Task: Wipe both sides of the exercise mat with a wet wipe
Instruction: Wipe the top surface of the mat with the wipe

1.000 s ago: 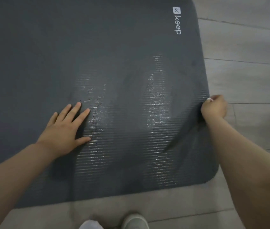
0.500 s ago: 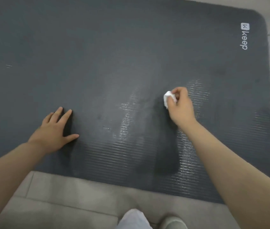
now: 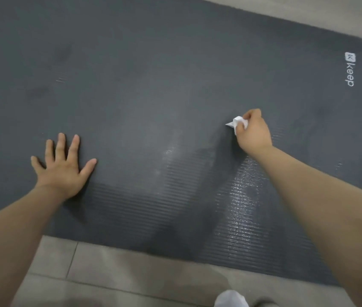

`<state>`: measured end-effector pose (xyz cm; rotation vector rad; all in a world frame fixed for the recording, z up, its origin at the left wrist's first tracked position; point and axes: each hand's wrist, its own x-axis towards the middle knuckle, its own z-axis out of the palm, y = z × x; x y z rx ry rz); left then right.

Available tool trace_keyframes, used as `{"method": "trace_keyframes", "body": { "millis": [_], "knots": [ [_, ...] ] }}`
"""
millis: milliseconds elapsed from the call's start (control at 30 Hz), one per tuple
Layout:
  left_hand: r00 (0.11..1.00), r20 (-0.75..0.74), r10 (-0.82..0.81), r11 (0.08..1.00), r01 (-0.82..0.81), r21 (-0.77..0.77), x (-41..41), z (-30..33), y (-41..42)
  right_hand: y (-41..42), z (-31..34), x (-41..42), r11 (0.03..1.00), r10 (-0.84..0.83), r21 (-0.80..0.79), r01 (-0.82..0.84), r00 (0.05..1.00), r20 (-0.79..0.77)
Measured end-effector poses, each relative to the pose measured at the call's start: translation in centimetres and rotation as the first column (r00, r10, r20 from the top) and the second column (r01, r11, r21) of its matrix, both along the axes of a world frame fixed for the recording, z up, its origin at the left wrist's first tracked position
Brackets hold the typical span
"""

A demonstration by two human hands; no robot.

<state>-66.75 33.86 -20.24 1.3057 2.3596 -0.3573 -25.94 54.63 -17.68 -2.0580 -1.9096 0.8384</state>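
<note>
A dark grey ribbed exercise mat (image 3: 153,89) lies flat on the floor, its white "keep" logo (image 3: 350,69) near the right end. My right hand (image 3: 254,132) grips a crumpled white wet wipe (image 3: 237,124) and presses it on the mat right of centre. Shiny wet streaks show on the mat below that hand. My left hand (image 3: 64,167) rests flat on the mat at the left, fingers spread.
Grey floor tiles (image 3: 120,278) run along the mat's near edge and past its right end. A white-clad knee or foot (image 3: 231,299) shows at the bottom edge.
My right hand with the wipe came in from the mat's right edge towards its middle. My left hand's fingers have spread wider. The view has shifted left.
</note>
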Motion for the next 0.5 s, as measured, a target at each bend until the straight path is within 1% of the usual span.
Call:
{"method": "trace_keyframes", "body": {
  "millis": [33, 167, 200, 233, 267, 300, 367, 433, 500],
  "knots": [
    [1.0, 0.006, 0.002, 1.0, -0.002, -0.007, -0.2, -0.2, 0.0, -0.2, -0.4, -0.6, 0.999, 0.026, -0.038, -0.026, 0.999, 0.02],
    [1.0, 0.011, 0.008, 0.99, -0.006, -0.138, -0.6, 0.5, 1.0, 0.5, -1.0, -1.7, 0.983, 0.154, -0.12, -0.137, 0.977, 0.147],
    [0.999, 0.006, 0.032, 0.991, -0.031, -0.129, -0.1, 0.8, 1.5, 1.1, -0.8, -1.8, 0.974, 0.192, -0.155, -0.166, 0.966, 0.172],
    [0.998, 0.006, 0.064, 0.995, -0.064, -0.073, 0.8, 1.1, 2.0, 1.6, -0.7, -1.8, 0.963, 0.227, -0.192, -0.191, 0.956, 0.186],
    [0.997, 0.02, 0.078, 0.997, -0.078, 0.023, 2.1, 1.3, 3.0, 1.9, -0.6, -1.8, 0.952, 0.252, -0.222, -0.209, 0.949, 0.187],
    [0.998, 0.038, 0.046, 0.99, -0.051, 0.13, 3.8, 1.5, 4.4, 2.1, -0.6, -1.7, 0.946, 0.266, -0.238, -0.221, 0.947, 0.177],
    [0.992, 0.068, -0.105, 0.953, 0.081, 0.291, 8.3, 1.5, 8.5, 2.0, -0.9, -1.5, 0.947, 0.268, -0.219, -0.236, 0.955, 0.128],
    [0.963, 0.121, -0.242, 0.912, 0.183, 0.366, 13.7, 1.7, 14.1, 1.7, -1.1, -1.0, 0.954, 0.258, -0.175, -0.243, 0.964, 0.064],
    [0.931, 0.17, -0.323, 0.889, 0.237, 0.391, 18.9, 1.6, 19.9, 1.8, -1.3, -0.6, 0.952, 0.262, -0.163, -0.258, 0.965, 0.003]
  ]
}}
